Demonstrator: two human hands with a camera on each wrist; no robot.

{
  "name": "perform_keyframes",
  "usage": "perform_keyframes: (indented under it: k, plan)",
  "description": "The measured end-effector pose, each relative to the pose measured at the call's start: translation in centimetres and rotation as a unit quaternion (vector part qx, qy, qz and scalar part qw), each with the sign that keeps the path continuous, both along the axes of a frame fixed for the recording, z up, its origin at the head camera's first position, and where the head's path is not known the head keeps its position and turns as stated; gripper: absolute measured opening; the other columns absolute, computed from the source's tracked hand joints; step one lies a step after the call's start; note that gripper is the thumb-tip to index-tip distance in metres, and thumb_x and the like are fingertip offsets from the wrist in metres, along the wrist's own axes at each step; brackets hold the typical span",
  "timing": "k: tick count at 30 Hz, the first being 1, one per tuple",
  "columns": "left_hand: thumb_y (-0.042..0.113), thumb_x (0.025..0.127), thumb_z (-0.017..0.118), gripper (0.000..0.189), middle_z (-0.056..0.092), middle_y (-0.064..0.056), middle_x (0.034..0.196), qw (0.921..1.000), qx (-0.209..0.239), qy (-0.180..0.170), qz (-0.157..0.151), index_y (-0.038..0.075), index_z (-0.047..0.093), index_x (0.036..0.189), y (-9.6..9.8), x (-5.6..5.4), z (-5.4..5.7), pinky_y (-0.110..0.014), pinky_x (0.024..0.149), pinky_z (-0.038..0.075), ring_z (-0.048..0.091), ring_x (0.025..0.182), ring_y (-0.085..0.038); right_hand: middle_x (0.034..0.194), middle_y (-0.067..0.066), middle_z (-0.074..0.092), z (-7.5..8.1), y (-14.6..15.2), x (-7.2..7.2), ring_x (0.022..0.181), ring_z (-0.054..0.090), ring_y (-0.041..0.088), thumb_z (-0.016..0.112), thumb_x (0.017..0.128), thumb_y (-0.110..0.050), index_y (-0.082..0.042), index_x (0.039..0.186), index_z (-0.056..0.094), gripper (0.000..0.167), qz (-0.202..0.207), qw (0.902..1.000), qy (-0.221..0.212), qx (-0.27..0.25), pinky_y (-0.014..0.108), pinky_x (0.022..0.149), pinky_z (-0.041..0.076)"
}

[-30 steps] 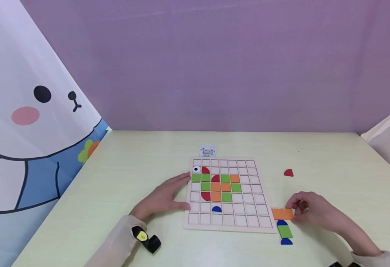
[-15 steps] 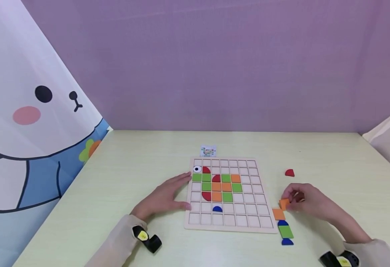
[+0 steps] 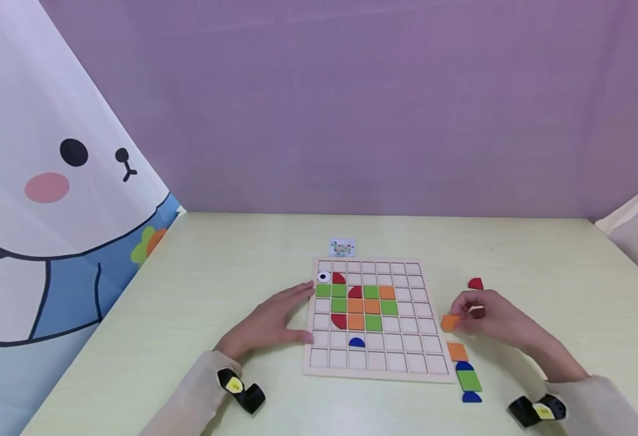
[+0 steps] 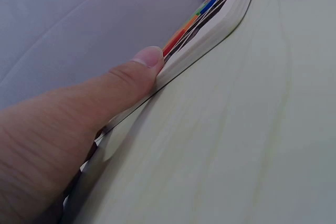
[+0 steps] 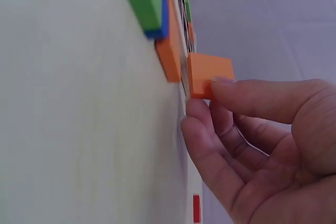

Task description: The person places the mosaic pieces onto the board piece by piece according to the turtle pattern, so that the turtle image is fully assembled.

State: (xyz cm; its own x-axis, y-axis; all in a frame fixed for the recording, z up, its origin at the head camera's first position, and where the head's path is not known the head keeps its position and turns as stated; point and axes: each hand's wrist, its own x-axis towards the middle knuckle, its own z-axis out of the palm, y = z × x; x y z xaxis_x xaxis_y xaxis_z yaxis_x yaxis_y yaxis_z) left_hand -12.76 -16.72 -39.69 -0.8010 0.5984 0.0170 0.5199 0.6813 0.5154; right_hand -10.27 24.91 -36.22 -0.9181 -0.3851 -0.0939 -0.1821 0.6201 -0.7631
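My right hand (image 3: 493,315) pinches an orange square tile (image 5: 207,74) between thumb and fingers, just off the right edge of the grid board (image 3: 414,366). My left hand (image 3: 266,321) rests against the board's left edge, thumb and fingers spread and touching its side; the thumb (image 4: 126,80) shows in the left wrist view. On the board lie a white eye tile (image 3: 324,277) and several green, orange and red tiles, with a blue half-round tile (image 3: 357,343) lower down. Beside the board's lower right are another orange tile (image 3: 457,352), a green tile (image 3: 469,381) and two blue half-rounds.
A red quarter-round tile (image 3: 475,283) lies beyond my right hand. A small picture card (image 3: 342,247) lies behind the board's far edge. The pale table (image 3: 242,254) ends at a purple backdrop (image 3: 351,109), with a cartoon-printed cloth (image 3: 46,242) on the left.
My right hand has taken one orange tile from beside its twin, lifted it, and carried it left and away from me toward the board's edge. The left hand keeps its place.
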Motion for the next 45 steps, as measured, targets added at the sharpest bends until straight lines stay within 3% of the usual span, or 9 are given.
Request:
perform_keyframes:
  k: [7,17,29,45]
  plan:
    - [0.057,0.078,0.068,0.092,0.025,0.0,0.158,1.0,0.001,-0.007,0.002,0.013,0.031,0.15,0.0,-0.1,0.0,-0.049,0.116,0.026,0.023,0.146,-0.026,0.091,0.008,0.058,0.2,-1.7,-0.8,0.085,0.055,0.019,0.068,0.084,-0.008,-0.003,0.095,0.064,0.012,0.003,0.9993,-0.038,-0.008,0.02,0.07,0.049]
    - [0.055,0.079,0.069,0.091,0.025,-0.004,0.158,1.0,0.005,-0.004,-0.002,0.01,0.032,0.149,-0.1,0.1,0.1,-0.051,0.116,0.026,0.024,0.145,-0.029,0.09,0.008,0.058,0.5,-5.2,-1.5,0.084,0.053,0.021,0.068,0.084,-0.008,-0.003,0.093,0.064,0.011,0.031,0.9981,-0.042,-0.031,0.021,0.067,0.049]
    - [0.054,0.079,0.07,0.091,0.024,-0.001,0.158,0.9999,0.004,-0.014,0.006,0.013,0.031,0.15,0.1,0.2,0.4,-0.049,0.116,0.025,0.022,0.146,-0.026,0.083,0.005,0.059,0.4,-8.2,-1.9,0.081,0.053,0.02,0.069,0.083,-0.005,-0.003,0.089,0.064,0.009,0.038,0.9979,-0.046,-0.023,0.021,0.065,0.047]
    - [0.057,0.078,0.068,0.093,0.023,-0.001,0.158,1.0,0.001,-0.003,-0.002,0.012,0.03,0.15,0.0,0.1,0.1,-0.049,0.116,0.025,0.022,0.146,-0.026,0.078,0.003,0.059,0.6,-10.0,-1.7,0.076,0.052,0.018,0.072,0.082,-0.006,-0.008,0.084,0.066,0.006,-0.014,0.9988,-0.041,0.021,0.025,0.065,0.046]
